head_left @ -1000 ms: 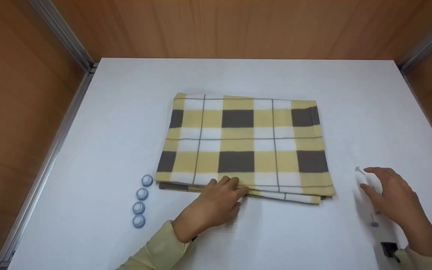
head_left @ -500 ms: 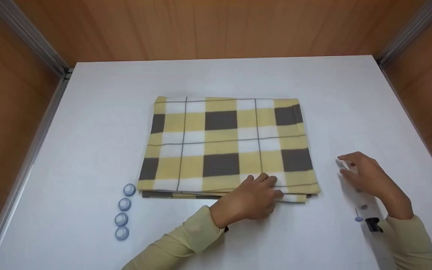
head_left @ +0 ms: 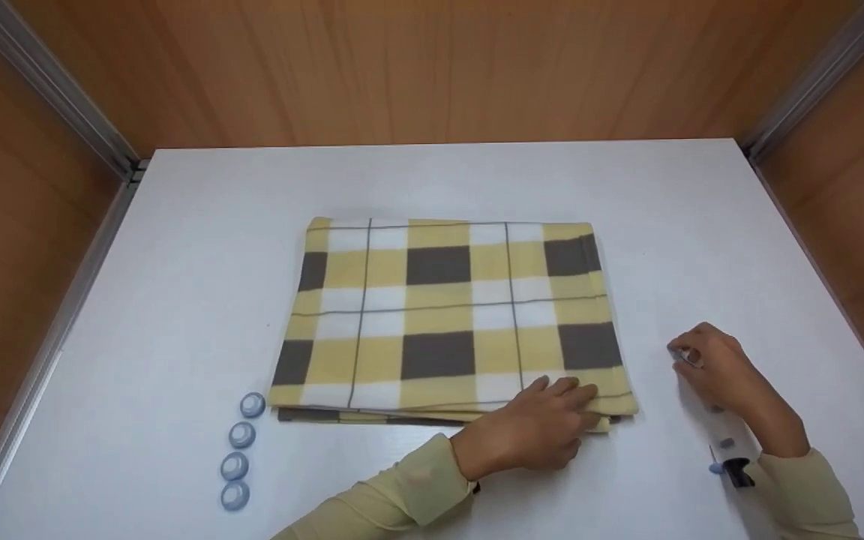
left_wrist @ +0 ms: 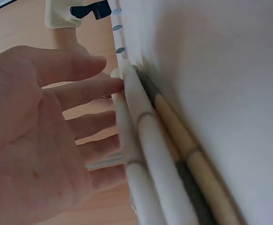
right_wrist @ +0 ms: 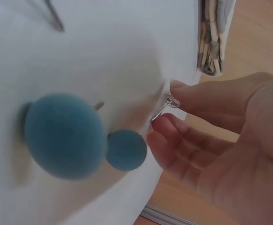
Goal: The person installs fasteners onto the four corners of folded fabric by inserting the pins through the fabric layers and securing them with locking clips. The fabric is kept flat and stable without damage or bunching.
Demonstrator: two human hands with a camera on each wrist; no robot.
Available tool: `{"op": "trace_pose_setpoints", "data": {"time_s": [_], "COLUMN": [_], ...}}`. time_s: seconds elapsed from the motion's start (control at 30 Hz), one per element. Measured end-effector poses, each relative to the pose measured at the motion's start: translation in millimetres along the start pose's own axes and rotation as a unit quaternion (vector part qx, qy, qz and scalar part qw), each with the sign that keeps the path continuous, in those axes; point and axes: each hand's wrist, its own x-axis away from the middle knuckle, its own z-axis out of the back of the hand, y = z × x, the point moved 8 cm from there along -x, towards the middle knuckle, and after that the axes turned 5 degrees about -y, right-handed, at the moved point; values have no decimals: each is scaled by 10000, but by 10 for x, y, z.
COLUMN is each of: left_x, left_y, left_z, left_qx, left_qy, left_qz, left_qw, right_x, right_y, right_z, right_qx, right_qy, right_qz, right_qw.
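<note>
A folded plaid blanket in yellow, white and dark grey lies mid-table in the head view. My left hand rests on its near edge toward the right corner; in the left wrist view, straight fingers lie over the stacked folds. To the blanket's right, my right hand pinches a small pin near the tabletop. The right wrist view shows that pin, with a clear or silvery head, between thumb and fingers. Close by stand pins with round blue heads, partly hidden by the right arm in the head view.
Several round blue-grey caps stand in a row left of the blanket. The white table has wooden panels at its back and sides. A black wrist camera sits at the right cuff.
My left hand has slid right along the blanket's near edge. My right hand, earlier spread beside the pin, now pinches it. The head view has shifted.
</note>
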Motion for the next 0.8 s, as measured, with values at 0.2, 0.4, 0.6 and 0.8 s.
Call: {"op": "trace_pose_setpoints", "data": {"time_s": [0.2,0.4,0.6,0.8], "left_x": [8,28,27,35], "left_y": [0,-31,-73,-144], "left_z": [30,78,119,140], "left_qx": [236,528,924,1310], "left_qy": [99,254,470,651], "left_qz": [-72,-123,-168,-149], "left_qw": [9996,9982,9945,9891], "right_x": [28,118,293,465], "right_y": [-40,-53,-127,-238], "right_z": [59,138,217,230], "right_qx": [66,55,-33,-255], "right_qy": [346,577,1006,1398], "right_qz": [90,81,220,217], "right_qw": [9993,9983,9947,9896]}}
